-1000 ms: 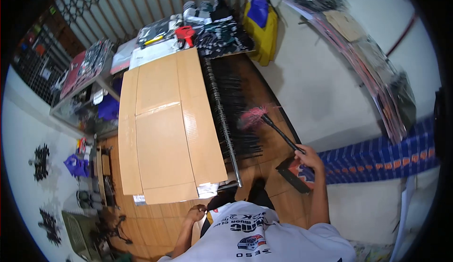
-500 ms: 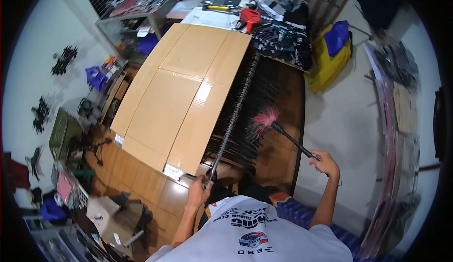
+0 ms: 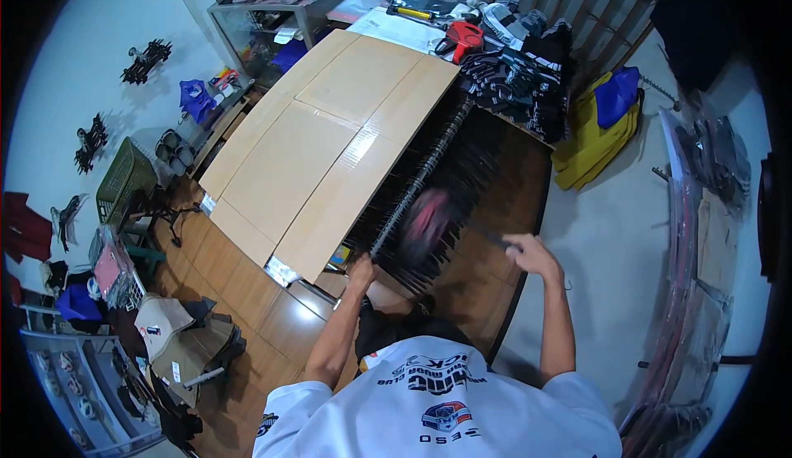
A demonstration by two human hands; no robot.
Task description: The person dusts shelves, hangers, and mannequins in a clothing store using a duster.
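Head view: the right hand (image 3: 535,256) grips a pink-headed duster (image 3: 427,220), motion-blurred beside black hangers (image 3: 477,159). The left hand (image 3: 361,273) clasps the metal rail's (image 3: 422,177) near end.

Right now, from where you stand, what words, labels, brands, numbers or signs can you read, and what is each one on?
"CLUB", upside down on the white shirt.
"ESO", upside down lower on the same shirt; the mark beside it is unclear.
The shirt's other print, including its badge and sleeve patch: too small, creased or blurred to read.
Tag on the tan clothes: too small to read.
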